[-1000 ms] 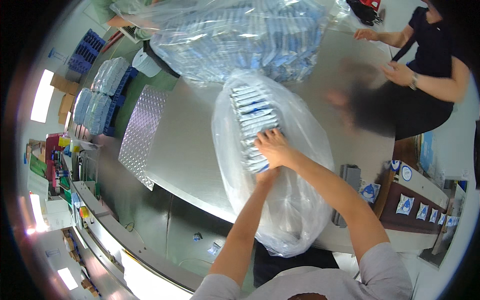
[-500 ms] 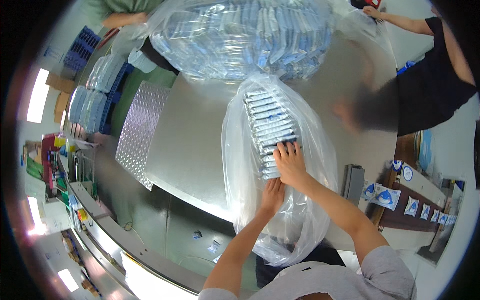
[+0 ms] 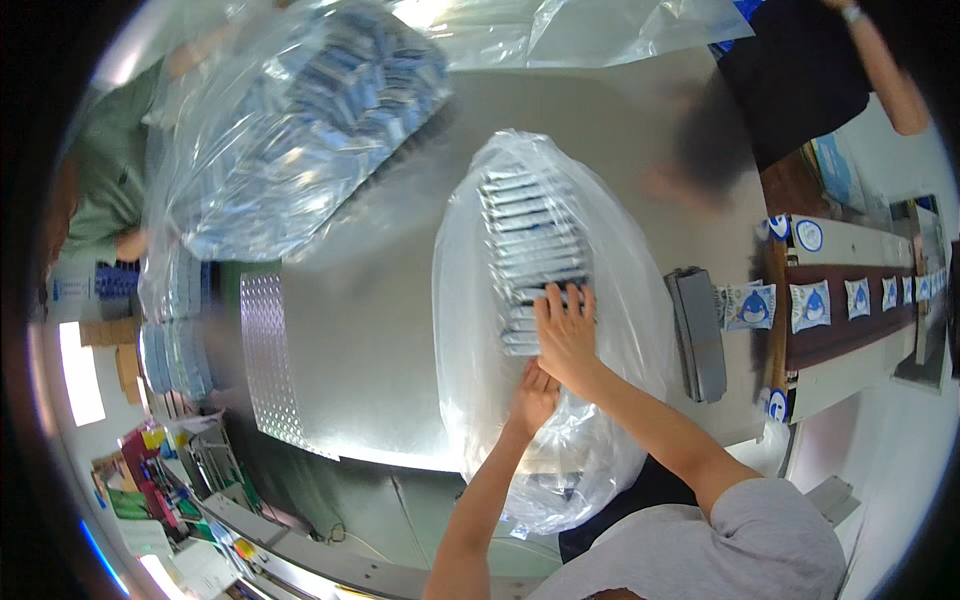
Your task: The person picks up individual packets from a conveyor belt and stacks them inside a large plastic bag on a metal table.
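1. Left hand (image 3: 537, 400): fingers bent, close to the surface's near edge, just below the right hand; its grip cannot be told.
2. Right hand (image 3: 567, 335): fingers slightly parted, laid over the near end of a row of packets (image 3: 530, 235); whether it grips them cannot be told.
3. The row stands inside a clear bag (image 3: 460, 300), which reaches from mid-surface (image 3: 370, 350) past the near edge.
4. Grey block (image 3: 697, 335): right of the bag, towards the right edge.
5. Belt (image 3: 840, 335): beyond the right edge, carrying blue-and-white sachets (image 3: 810, 305).
6. Big packet-filled sack (image 3: 320, 130): at the far left corner, beside a person in green (image 3: 110, 160).
7. Person in black (image 3: 800, 70): at the far right corner.
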`<state>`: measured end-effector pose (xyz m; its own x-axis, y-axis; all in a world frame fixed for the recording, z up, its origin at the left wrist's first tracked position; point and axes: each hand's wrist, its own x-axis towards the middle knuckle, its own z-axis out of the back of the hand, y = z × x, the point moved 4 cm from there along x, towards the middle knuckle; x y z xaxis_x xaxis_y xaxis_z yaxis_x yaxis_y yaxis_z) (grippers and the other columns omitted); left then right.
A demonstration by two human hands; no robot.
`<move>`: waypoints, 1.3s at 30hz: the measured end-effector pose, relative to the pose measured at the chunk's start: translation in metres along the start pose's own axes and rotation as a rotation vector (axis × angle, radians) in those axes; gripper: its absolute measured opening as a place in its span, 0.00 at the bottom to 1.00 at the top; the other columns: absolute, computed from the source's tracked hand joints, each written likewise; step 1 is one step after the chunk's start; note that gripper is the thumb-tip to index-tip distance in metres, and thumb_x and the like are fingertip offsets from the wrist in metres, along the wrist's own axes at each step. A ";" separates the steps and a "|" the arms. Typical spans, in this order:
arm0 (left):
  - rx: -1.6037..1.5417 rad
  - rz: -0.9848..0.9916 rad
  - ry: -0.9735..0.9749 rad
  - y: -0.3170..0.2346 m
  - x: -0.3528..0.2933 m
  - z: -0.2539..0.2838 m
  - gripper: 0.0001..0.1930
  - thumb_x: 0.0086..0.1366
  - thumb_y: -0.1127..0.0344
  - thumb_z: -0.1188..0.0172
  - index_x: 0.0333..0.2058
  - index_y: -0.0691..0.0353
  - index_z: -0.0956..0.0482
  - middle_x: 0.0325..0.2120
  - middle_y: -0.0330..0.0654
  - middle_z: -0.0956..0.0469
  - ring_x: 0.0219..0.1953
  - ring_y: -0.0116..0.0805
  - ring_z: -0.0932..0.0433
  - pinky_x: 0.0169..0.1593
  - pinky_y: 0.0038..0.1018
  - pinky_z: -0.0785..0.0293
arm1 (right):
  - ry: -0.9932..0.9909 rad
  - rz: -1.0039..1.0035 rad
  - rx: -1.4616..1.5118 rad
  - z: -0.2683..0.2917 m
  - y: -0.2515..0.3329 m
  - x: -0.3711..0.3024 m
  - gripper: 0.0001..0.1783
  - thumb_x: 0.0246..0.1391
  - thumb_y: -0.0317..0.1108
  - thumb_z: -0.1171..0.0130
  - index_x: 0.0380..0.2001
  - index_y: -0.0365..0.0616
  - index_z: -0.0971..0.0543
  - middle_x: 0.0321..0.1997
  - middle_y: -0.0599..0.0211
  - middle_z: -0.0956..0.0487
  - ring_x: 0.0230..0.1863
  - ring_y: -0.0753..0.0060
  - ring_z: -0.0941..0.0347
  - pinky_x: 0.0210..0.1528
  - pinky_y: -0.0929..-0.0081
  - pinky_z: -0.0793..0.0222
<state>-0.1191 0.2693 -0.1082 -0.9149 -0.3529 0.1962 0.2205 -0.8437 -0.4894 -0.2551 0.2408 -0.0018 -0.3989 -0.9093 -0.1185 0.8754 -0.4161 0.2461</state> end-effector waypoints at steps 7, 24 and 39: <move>0.009 0.312 -0.148 0.004 0.034 -0.003 0.24 0.53 0.70 0.42 0.50 0.65 0.30 0.52 0.55 0.33 0.55 0.58 0.36 0.58 0.46 0.39 | -0.255 0.316 -0.065 -0.005 -0.006 0.031 0.37 0.50 0.36 0.48 0.65 0.59 0.45 0.71 0.70 0.53 0.70 0.59 0.56 0.66 0.40 0.64; -0.570 0.896 -0.540 -0.029 0.071 0.001 0.31 0.69 0.48 0.65 0.59 0.70 0.46 0.56 0.56 0.41 0.56 0.49 0.38 0.59 0.39 0.42 | -0.133 0.254 0.336 0.134 -0.255 -0.186 0.19 0.43 0.30 0.43 0.43 0.50 0.26 0.49 0.66 0.27 0.52 0.63 0.32 0.53 0.64 0.37; 0.121 0.766 -0.400 -0.008 0.052 -0.003 0.25 0.70 0.53 0.66 0.56 0.64 0.38 0.56 0.52 0.37 0.56 0.49 0.37 0.58 0.37 0.42 | 0.563 0.112 -0.056 0.179 -0.535 -0.176 0.24 0.32 0.39 0.31 0.36 0.45 0.24 0.42 0.65 0.30 0.49 0.57 0.35 0.46 0.59 0.37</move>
<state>-0.1698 0.2589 -0.0967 -0.3181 -0.9369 0.1447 0.7813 -0.3456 -0.5197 -0.7025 0.6224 0.0596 -0.1090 -0.7982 -0.5925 0.9231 -0.3025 0.2376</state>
